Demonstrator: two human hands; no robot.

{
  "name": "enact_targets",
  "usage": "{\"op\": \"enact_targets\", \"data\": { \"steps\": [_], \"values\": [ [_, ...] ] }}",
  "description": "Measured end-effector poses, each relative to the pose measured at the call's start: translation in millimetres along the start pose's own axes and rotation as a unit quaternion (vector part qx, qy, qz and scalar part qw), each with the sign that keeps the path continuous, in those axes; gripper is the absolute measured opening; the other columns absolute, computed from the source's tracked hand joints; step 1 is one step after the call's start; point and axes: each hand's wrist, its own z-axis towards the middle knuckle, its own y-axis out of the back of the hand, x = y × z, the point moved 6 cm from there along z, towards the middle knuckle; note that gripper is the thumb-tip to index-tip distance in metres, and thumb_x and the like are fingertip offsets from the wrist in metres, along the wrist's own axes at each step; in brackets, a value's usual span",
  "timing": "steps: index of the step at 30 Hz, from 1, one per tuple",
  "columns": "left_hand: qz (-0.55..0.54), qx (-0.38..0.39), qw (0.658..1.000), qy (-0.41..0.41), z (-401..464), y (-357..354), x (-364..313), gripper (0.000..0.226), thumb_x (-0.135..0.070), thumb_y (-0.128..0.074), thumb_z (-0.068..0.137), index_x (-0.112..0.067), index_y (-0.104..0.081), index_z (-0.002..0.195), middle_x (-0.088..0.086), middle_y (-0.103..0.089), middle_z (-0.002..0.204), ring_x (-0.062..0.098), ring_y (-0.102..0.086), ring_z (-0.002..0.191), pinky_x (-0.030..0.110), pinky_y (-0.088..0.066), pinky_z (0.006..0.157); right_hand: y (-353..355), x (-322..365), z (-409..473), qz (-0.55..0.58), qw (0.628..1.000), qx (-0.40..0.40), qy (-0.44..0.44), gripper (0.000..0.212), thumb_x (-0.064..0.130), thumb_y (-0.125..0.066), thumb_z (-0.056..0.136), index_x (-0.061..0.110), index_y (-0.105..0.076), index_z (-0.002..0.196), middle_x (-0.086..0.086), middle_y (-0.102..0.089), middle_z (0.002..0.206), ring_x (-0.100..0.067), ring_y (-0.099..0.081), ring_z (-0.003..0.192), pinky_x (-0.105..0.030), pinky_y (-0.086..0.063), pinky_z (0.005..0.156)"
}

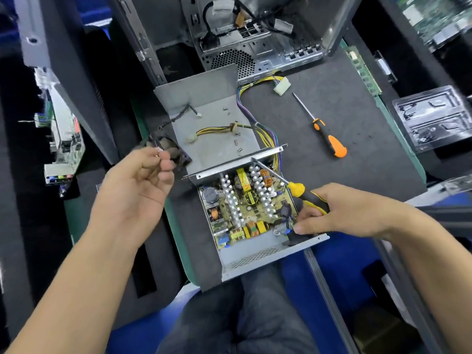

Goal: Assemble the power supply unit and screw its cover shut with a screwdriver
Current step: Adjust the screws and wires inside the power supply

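The right hand (329, 213) grips the yellow-and-black-handled screwdriver (288, 186) over the open grey metal power supply case (255, 259); its steel tip could scrape the exposed circuit board (245, 213). The left hand (143, 180) pinches something tiny, possibly a screw, easily dropped among the components

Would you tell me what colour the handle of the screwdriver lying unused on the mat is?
Orange and black, on the spare screwdriver; the head view shows it best.

Head view looks steeply down, close over the bench (344, 118) and lap
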Motion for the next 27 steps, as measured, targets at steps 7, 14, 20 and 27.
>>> {"op": "enact_targets", "data": {
  "steps": [7, 14, 20, 27],
  "values": [
    [-0.035, -0.076, 0.995, 0.051, -8, 34, 22, 0.024, -0.004, -0.050, 0.085, -0.006, -0.068, 0.070, 0.007, -0.063, 0.074, 0.017, -0.062, 0.063, 0.020, -0.047, 0.055, 0, -3, 8, 0.028, 0.999, 0.036, 0.003, 0.051, 0.023, -0.079, 0.083, 0.016, -0.032, 0.065, -0.007, -0.042, 0.070, -0.019, -0.035, 0.067, -0.030, -0.033, 0.065],
    [0.008, -0.081, 0.994, 0.067, -20, 36, 39, 0.034, -0.036, -0.068, 0.084, -0.023, -0.050, 0.059, -0.007, -0.040, 0.062, 0.010, -0.038, 0.052, 0.018, -0.033, 0.045, 5, -5, 12, 0.035, 0.999, 0.033, 0.022, 0.049, 0.020, -0.082, 0.080, 0.022, -0.037, 0.060, -0.005, -0.055, 0.072, -0.013, -0.046, 0.065, -0.016, -0.041, 0.061],
    [0.305, -0.028, 0.934, -0.183, -74, 4, 22, 0.023, -0.041, -0.064, 0.083, -0.023, -0.064, 0.069, -0.008, -0.026, 0.051, 0.007, -0.025, 0.049, 0.017, -0.027, 0.049, 5, 0, 11, 0.023, 0.998, 0.042, 0.035, 0.049, 0.017, -0.081, 0.081, 0.025, -0.037, 0.061, -0.007, -0.061, 0.076, -0.014, -0.054, 0.071, -0.021, -0.049, 0.068],
    [0.690, 0.268, 0.607, -0.290, -120, -73, 82, 0.048, -0.063, -0.063, 0.081, -0.026, -0.076, 0.108, -0.014, -0.046, 0.076, 0.004, -0.049, 0.071, 0.020, -0.049, 0.064, -6, 5, 11, -0.013, 0.996, 0.080, 0.038, 0.036, 0.026, -0.081, 0.081, 0.009, -0.051, 0.073, -0.002, -0.052, 0.071, -0.014, -0.048, 0.068, -0.031, -0.042, 0.070]
  ]
}}
